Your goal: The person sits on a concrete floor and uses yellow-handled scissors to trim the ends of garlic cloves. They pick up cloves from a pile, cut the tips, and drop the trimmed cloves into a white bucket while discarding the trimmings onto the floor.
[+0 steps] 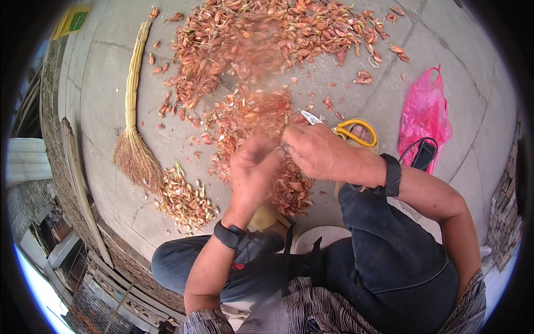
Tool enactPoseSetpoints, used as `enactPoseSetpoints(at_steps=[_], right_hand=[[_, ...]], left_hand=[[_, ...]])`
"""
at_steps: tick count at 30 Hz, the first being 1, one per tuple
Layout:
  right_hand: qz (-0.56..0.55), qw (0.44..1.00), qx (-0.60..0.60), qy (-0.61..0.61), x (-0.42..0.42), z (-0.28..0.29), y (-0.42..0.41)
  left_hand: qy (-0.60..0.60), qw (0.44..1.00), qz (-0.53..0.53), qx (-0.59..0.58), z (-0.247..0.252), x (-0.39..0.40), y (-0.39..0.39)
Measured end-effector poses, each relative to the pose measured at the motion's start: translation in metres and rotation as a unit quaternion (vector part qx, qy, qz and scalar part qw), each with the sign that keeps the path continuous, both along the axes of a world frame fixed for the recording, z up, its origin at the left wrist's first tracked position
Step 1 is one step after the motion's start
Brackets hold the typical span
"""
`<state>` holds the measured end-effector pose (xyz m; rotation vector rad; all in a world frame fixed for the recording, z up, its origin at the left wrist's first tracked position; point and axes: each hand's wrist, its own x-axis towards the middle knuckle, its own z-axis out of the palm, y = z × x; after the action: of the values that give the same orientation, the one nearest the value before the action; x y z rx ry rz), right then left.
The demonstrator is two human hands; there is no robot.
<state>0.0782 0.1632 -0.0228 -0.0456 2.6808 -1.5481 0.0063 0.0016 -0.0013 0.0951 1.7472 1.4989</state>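
Note:
My left hand (255, 167) and my right hand (319, 151) meet fingertip to fingertip above a heap of loose papery skins (292, 190). Something small may be pinched between them, but fingers and blur hide it. Yellow-handled scissors (358, 132) lie past my right hand, partly hidden by it, with the blade (311, 117) pointing to the upper left. A wide heap of reddish, unpeeled bulbs, seemingly shallots (325, 31), spreads farther off. Peeled pale bulbs (187, 204) form a small pile left of my left hand.
A straw broom (132, 96) lies at the left, its bristles against the peeled pile. On the right is a pink plastic bag (424, 108) with a black device (424, 155) on it. Long wooden boards (79, 183) edge the paved floor. My bent knees flank the skins.

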Motion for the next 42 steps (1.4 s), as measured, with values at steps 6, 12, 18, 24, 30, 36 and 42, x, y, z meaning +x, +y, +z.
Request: enactPoseSetpoints(at_steps=[6, 12, 18, 24, 30, 36, 42], right_hand=[[-0.005, 1.0, 0.017, -0.01, -0.004, 0.006, -0.004], [-0.04, 0.999, -0.007, 0.037, -0.003, 0.006, -0.002], [-0.131, 0.986, -0.099, -0.034, -0.002, 0.003, 0.003], [-0.127, 0.99, -0.059, 0.021, -0.002, 0.002, 0.016], [-0.083, 0.984, -0.152, 0.053, -0.011, 0.013, 0.012], [-0.064, 0.985, -0.147, 0.07, -0.007, 0.002, 0.01], [-0.063, 0.987, -0.15, 0.018, -0.005, 0.0, 0.013]], left_hand=[[-0.106, 0.993, 0.043, 0.042, -0.003, -0.001, -0.004], [-0.184, 0.977, 0.042, 0.095, 0.001, -0.004, -0.002], [-0.293, 0.935, 0.102, 0.172, -0.005, -0.011, -0.009], [-0.327, 0.916, 0.123, 0.196, -0.004, -0.013, -0.008], [-0.319, 0.927, 0.11, 0.164, -0.005, -0.014, -0.008], [-0.294, 0.942, 0.073, 0.147, -0.003, -0.014, -0.006], [-0.326, 0.932, 0.084, 0.133, 0.003, -0.014, -0.002]])
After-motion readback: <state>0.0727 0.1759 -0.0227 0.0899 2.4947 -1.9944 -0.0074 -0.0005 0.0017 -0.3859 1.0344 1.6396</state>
